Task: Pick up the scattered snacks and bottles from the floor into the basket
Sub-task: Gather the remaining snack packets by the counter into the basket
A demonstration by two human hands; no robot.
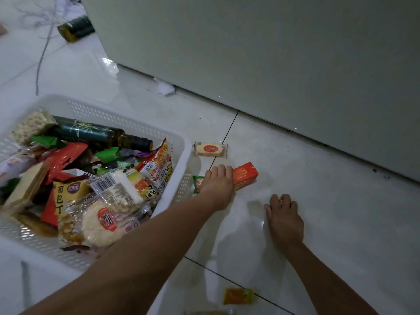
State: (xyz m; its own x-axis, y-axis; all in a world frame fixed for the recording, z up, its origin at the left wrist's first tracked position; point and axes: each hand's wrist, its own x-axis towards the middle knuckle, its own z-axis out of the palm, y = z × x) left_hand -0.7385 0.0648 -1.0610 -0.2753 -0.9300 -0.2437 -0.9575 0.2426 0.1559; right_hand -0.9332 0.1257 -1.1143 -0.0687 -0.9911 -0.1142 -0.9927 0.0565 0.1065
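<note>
Your left hand (217, 185) is curling its fingers over the red packet (246, 175) on the floor (329, 212), a green packet (196, 181) showing at its other side. Your right hand (285, 215) is lying curled on the floor nearby; whether it is pinching anything, you cannot tell. Just left, the white basket (181, 144) is sitting piled with snacks (102, 221).

Dim, soft-focus, glare on glossy floor (318, 201).

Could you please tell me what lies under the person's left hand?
The left hand curls over an orange-red pack, sticking out away from the basket, and covers a green packet beside the basket; the parts beneath are hidden.
</note>
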